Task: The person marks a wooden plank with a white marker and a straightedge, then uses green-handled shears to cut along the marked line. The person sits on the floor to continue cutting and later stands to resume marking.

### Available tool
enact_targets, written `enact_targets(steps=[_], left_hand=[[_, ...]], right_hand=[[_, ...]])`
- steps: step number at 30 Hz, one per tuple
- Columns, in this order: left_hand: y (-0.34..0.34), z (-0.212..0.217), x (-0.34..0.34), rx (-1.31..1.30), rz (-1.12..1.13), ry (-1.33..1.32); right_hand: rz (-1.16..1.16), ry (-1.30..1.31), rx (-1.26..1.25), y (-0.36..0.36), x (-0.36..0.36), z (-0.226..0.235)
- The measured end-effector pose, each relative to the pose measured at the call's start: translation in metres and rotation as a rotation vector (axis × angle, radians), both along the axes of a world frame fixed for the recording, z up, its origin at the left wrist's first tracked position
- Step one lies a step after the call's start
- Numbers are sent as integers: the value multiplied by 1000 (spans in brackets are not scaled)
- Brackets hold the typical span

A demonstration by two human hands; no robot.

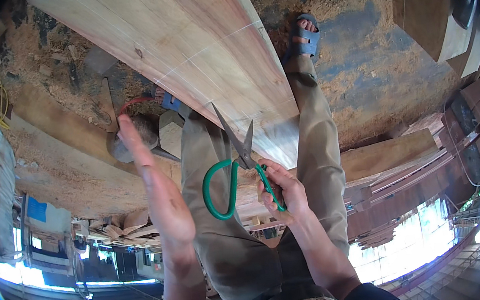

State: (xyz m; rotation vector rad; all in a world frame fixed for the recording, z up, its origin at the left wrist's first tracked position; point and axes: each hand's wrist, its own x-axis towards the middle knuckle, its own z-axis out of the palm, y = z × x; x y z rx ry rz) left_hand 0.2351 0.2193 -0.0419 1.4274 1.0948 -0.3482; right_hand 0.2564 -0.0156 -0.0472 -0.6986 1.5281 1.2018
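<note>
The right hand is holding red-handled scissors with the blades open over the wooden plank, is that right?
Not quite: the scissors have green handles, not red. The head view shows the right hand gripping one green loop, blades open over the wooden plank.

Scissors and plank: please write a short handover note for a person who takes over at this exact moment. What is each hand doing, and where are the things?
Right hand: closed on one green handle loop of the scissors, blades open a little, tips pointing at the wooden plank.
Left hand: open and flat, holds nothing, fingers stretched toward the red cord beside the plank's edge.
Plank: lies across in front of the legs, with thin straight lines marked on it.
Done: lines are on the plank.
Left: nothing lies between the blades; no cut shows in the cord.
</note>
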Motion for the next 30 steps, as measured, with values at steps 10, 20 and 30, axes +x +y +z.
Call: enact_targets(steps=[10,20,30], left_hand=[[17,-2,16,-53,-38,-51],[1,5,-1,-78,11,-17],[-25,24,-12,-426,235,49]], right_hand=[[-34,-14,-55,5,-5,3],[23,-13,-54,2,-5,4],[-51,-23,-27,2,-5,1]])
